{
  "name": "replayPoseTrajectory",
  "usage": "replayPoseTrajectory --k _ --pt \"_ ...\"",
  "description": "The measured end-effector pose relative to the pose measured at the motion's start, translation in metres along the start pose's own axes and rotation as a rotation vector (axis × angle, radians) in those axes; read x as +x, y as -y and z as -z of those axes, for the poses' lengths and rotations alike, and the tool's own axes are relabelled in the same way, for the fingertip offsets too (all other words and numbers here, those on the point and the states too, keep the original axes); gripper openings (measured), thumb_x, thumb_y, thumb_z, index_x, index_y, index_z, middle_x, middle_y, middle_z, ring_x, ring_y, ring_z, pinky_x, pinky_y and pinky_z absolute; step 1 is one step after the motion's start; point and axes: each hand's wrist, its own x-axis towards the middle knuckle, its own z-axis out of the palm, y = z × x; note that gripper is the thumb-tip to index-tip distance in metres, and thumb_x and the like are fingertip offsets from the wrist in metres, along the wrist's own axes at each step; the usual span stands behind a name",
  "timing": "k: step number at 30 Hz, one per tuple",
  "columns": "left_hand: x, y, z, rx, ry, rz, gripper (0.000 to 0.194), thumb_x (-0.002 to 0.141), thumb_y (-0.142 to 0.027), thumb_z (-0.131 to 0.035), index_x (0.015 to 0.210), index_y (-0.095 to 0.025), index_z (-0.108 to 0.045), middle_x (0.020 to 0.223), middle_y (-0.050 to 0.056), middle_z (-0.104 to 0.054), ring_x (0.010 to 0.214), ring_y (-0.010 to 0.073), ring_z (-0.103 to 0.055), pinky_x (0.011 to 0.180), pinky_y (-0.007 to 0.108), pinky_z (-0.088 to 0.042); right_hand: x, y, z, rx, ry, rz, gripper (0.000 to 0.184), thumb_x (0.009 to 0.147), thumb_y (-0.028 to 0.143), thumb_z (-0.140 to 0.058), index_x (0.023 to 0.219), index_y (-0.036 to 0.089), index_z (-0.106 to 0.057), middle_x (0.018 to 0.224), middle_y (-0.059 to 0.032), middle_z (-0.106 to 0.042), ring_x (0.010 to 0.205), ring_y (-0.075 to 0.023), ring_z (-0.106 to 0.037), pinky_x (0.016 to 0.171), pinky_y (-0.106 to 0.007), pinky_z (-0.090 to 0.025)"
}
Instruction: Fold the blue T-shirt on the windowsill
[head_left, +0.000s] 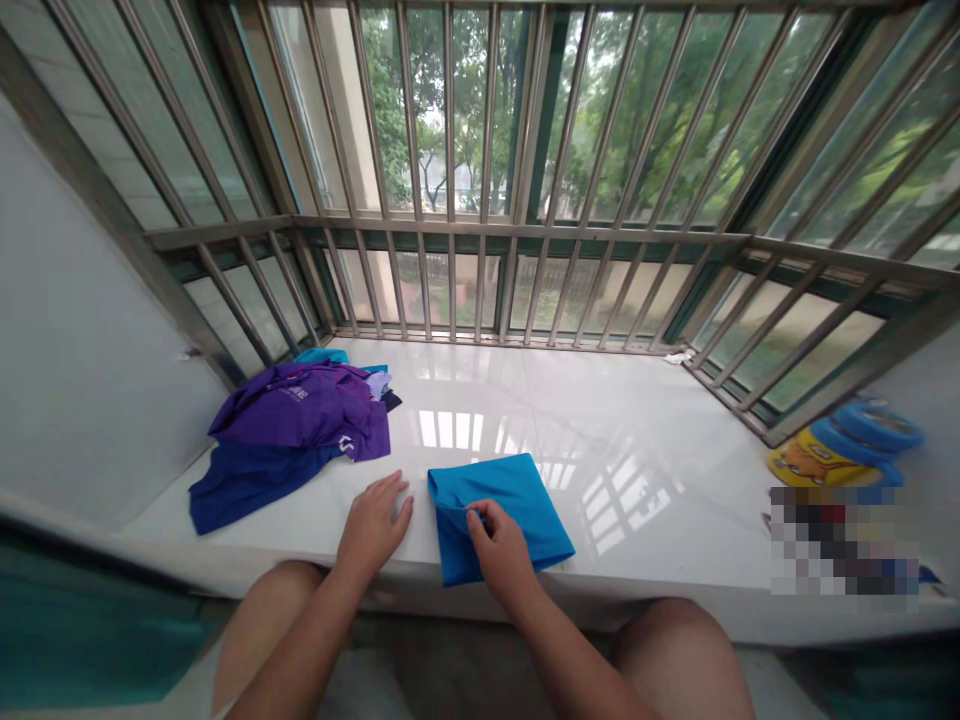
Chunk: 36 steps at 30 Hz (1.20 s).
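Tiled window ledge (615, 450) bears a purple shirt (292, 410) with small white lettering, too small to read, lying over a navy garment (247, 490). Folded blue cloth (517, 510) lies between the hands: the right hand (499, 550) pinches its edge between thumb and fingers, while the left hand (373, 525) rests open on the ledge, just beside it.

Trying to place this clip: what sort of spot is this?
Probably a barred bay window or enclosed balcony in a home: steel security bars over the windows, a wide polished white sill, and trees outside.
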Motion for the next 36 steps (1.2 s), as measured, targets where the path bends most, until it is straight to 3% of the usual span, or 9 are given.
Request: replayPoseTrajectory --k 3,7,11,14,17,20,27,32,36 --pt "0.0 0.0 0.0 0.0 -0.003 0.005 0.036 0.103 -0.041 -0.055 0.123 -0.021 -0.077 0.145 0.013 -0.073 0.133 0.0355 -0.068 0.111 0.056 -0.055 -0.008 -0.001 0.008 -0.093 0.023 0.212 0.03 0.11 0.036 -0.05 0.122 0.022 -0.074 0.112 -0.0079 -0.082 0.101 -0.0251 -0.079 0.092 -0.037 -0.061" --pt "0.0 -0.001 0.0 0.0 -0.008 0.011 0.035 0.103 -0.04 -0.054 0.123 -0.022 -0.077 0.145 0.012 -0.073 0.134 0.0351 -0.067 0.111 0.055 -0.055 -0.031 -0.024 -0.003 -0.381 0.214 0.587 0.026 0.102 0.021 -0.064 0.127 0.026 -0.072 0.146 -0.0087 -0.073 0.141 -0.031 -0.065 0.126 -0.054 -0.044" --pt "-0.001 -0.002 0.001 -0.003 -0.008 0.009 0.035 0.104 -0.04 -0.054 0.124 -0.021 -0.077 0.145 0.012 -0.073 0.133 0.0352 -0.067 0.112 0.057 -0.054 -0.049 -0.062 -0.03 -0.571 0.23 0.763 0.04 0.093 0.025 -0.079 0.132 0.026 -0.07 0.162 -0.0107 -0.058 0.15 -0.0372 -0.055 0.126 -0.062 -0.044" --pt "-0.001 -0.002 0.001 -0.01 -0.011 0.004 0.035 0.104 -0.039 -0.054 0.124 -0.021 -0.077 0.145 0.013 -0.073 0.133 0.0349 -0.067 0.112 0.057 -0.054 -0.05 -0.076 -0.04 -0.558 0.107 0.788 0.027 0.099 0.01 -0.063 0.118 0.027 -0.074 0.148 -0.0081 -0.071 0.141 -0.0303 -0.065 0.122 -0.054 -0.05" --pt "-0.001 0.0 0.0 -0.012 -0.017 -0.003 0.035 0.103 -0.039 -0.054 0.122 -0.022 -0.077 0.145 0.013 -0.073 0.132 0.0348 -0.068 0.111 0.056 -0.055 -0.042 -0.063 -0.029 -0.454 0.124 0.664 0.032 0.101 0.009 -0.054 0.119 0.025 -0.074 0.141 -0.0095 -0.076 0.129 -0.0272 -0.073 0.111 -0.043 -0.059" --pt "0.0 0.002 -0.001 -0.011 -0.028 -0.012 0.035 0.103 -0.041 -0.054 0.121 -0.023 -0.078 0.143 0.012 -0.074 0.13 0.035 -0.069 0.11 0.056 -0.056 -0.024 -0.028 -0.003 -0.264 0.107 0.372 0.025 0.102 0.021 -0.056 0.121 0.025 -0.073 0.125 -0.0086 -0.081 0.107 -0.0267 -0.08 0.091 -0.036 -0.064" --pt "0.0 0.008 -0.005 -0.009 -0.031 -0.021 0.037 0.102 -0.043 -0.053 0.12 -0.023 -0.078 0.142 0.012 -0.075 0.129 0.0351 -0.07 0.109 0.055 -0.058 0.043 0.026 0.074 0.513 -0.295 -0.157 0.043 0.089 0.058 -0.075 0.112 0.023 -0.062 0.073 0.0038 -0.067 0.06 -0.017 -0.061 0.055 -0.027 -0.049" --pt "0.0 0.009 -0.006 0.002 -0.039 -0.017 0.037 0.102 -0.043 -0.053 0.119 -0.024 -0.079 0.141 0.011 -0.076 0.129 0.0346 -0.071 0.108 0.054 -0.059 0.072 -0.013 0.14 0.816 -0.481 -0.259 0.066 0.07 0.06 -0.088 0.116 0.026 -0.055 0.083 0.004 -0.069 0.067 -0.0161 -0.064 0.058 -0.026 -0.052" --pt "-0.001 0.01 -0.007 -0.002 -0.045 -0.025 0.037 0.102 -0.044 -0.052 0.119 -0.024 -0.079 0.14 0.011 -0.076 0.129 0.0348 -0.071 0.108 0.054 -0.059 0.06 -0.077 0.201 0.268 -0.606 -0.452 0.05 0.082 0.058 -0.064 0.117 0.023 -0.053 0.094 -0.0042 -0.072 0.086 -0.0239 -0.072 0.074 -0.036 -0.06"
